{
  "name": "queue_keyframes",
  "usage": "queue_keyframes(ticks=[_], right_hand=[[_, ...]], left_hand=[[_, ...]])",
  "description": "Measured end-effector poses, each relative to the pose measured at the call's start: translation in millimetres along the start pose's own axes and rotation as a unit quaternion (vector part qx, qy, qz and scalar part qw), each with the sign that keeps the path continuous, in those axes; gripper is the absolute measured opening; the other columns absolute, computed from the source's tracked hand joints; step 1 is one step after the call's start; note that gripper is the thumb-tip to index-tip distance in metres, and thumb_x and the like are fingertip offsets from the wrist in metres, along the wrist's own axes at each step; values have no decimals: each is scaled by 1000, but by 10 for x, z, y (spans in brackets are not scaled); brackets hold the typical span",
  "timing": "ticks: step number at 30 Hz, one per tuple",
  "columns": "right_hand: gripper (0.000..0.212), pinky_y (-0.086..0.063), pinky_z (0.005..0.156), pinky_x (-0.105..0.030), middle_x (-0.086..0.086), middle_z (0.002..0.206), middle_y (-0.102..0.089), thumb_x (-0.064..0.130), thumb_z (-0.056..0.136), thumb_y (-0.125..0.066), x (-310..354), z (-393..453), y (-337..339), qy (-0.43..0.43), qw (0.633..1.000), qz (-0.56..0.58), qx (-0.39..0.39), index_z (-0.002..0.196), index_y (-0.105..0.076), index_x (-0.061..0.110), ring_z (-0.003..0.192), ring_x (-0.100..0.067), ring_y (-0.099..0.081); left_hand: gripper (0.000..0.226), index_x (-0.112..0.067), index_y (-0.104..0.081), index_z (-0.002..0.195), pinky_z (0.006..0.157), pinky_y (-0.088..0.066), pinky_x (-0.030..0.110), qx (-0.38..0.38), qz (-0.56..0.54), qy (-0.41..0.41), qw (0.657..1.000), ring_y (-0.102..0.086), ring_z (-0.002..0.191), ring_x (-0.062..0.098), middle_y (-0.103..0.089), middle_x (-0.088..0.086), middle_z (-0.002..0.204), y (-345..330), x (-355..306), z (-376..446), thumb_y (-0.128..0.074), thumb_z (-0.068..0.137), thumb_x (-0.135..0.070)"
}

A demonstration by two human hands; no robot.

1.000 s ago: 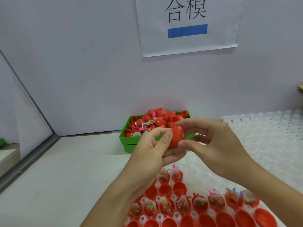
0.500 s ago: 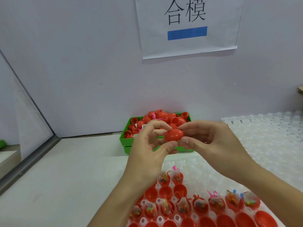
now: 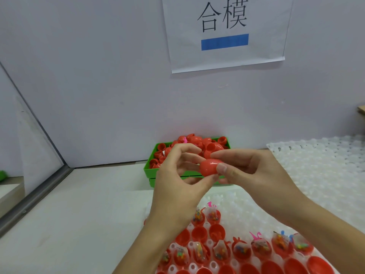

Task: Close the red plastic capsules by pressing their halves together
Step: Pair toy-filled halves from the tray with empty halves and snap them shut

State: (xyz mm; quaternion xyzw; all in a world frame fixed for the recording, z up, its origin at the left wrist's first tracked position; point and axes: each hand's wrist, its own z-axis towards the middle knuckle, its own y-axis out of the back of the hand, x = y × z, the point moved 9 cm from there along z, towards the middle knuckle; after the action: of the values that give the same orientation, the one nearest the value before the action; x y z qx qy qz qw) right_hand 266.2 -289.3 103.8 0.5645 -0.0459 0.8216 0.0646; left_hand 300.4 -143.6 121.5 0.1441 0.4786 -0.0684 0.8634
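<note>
Nearest, at 6 o'clock: open red halves (image 3: 199, 233) seated in a white tray (image 3: 325, 171), rims up, many loaded with small clear bags of coloured bits, likely parked that way so each stays upright and ready for a lid. A few at the bottom edge lying empty.

Above these, mid-frame: capsule (image 3: 210, 167) held in the air between both hands, well above the tray and in front of the bin. Lying sideways, long axis running 9 to 3 o'clock. Right hand (image 3: 254, 175) pinching the 3 o'clock end, thumb on the near face, forefinger over the top. Left hand (image 3: 177, 186) curled round the 9 o'clock end, thumb under the capsule, forefinger arched above; how firmly its other fingers touch cannot be told. Held end to end like this presumably so the two hands can push toward each other along the axis and snap the halves shut.

Capsule itself: smooth, glossy, egg-shaped, plain red. No gap visible at the seam, so seemingly closed or nearly so; contents hidden.

Farther off, at 12 o'clock: green bin (image 3: 152, 170) against the wall, heaped with loose red shells, probably the pile for finished ones or spare lids. Beyond, a paper sign (image 3: 227, 32) with a blue bar on the wall.
</note>
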Motion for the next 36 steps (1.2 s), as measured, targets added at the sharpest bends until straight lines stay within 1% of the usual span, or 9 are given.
queue_keyframes(ticks=[3,5,10,17,21,26,31,34,36], right_hand=[[19,-58,74,-20,-1,94,-78,7,84,-68,9,8,-10,4,1000,-3,-4,99,-77,15,91,-15,-74],[29,-58,75,-21,1,94,-78,-1,88,-63,23,11,9,10,1000,-7,-9,95,-79,23,93,-15,-74],[27,-57,75,-22,-7,97,-78,24,74,-69,42,7,27,15,997,77,-25,100,-78,21,93,-23,-74],[29,-57,77,-24,-12,102,-76,23,71,-70,34,19,-10,8,988,154,-16,99,-79,17,97,-25,-73],[27,-60,81,-32,-9,100,-77,25,74,-67,53,15,33,11,993,116,-19,99,-79,24,98,-23,-72],[25,-52,63,-18,-4,87,-77,25,74,-71,135,1,94,40,998,32,-47,97,-79,26,72,-8,-66],[24,-50,57,-15,-2,78,-76,30,69,-72,170,-20,82,42,997,19,-63,90,-79,21,62,-4,-64],[23,-49,55,-11,-1,74,-76,28,71,-71,220,-37,71,52,997,14,-61,90,-78,16,60,-2,-66],[15,-49,56,-9,3,78,-77,21,79,-69,245,-34,73,58,997,-7,-59,91,-77,18,64,-1,-68]], left_hand=[[38,-32,-65,95,72,-59,22,23,16,-28,999,-69,93,12,-69,-10,93,-50,-69,-11,-87,72,-14],[31,-25,-69,95,72,-59,21,33,12,-34,999,-70,92,11,-71,-10,94,-65,-81,-9,-85,75,-8],[25,-26,-69,87,73,-60,22,-12,12,-86,996,-71,93,14,-70,-7,92,-8,-196,-51,-85,72,-16],[29,-24,-63,89,74,-59,17,-49,66,-193,978,-68,99,11,-63,-4,99,-6,-415,-134,-84,72,-15],[22,-27,-63,88,73,-58,18,-48,14,-119,992,-71,94,11,-70,-11,93,-4,-287,-88,-80,77,-19],[12,-19,-70,90,80,-60,28,-13,-90,-10,996,-75,88,19,-76,1,91,-59,-63,-39,-72,80,-24],[24,-13,-67,109,80,-60,30,41,-172,47,983,-75,90,24,-77,12,92,-192,24,-51,-66,86,-19],[13,-25,-74,98,77,-60,27,53,-210,67,974,-76,86,24,-77,12,89,-248,38,-62,-67,88,-23],[20,-19,-75,98,76,-60,28,66,-275,106,953,-76,87,29,-77,17,90,-291,87,-60,-59,87,-21]])
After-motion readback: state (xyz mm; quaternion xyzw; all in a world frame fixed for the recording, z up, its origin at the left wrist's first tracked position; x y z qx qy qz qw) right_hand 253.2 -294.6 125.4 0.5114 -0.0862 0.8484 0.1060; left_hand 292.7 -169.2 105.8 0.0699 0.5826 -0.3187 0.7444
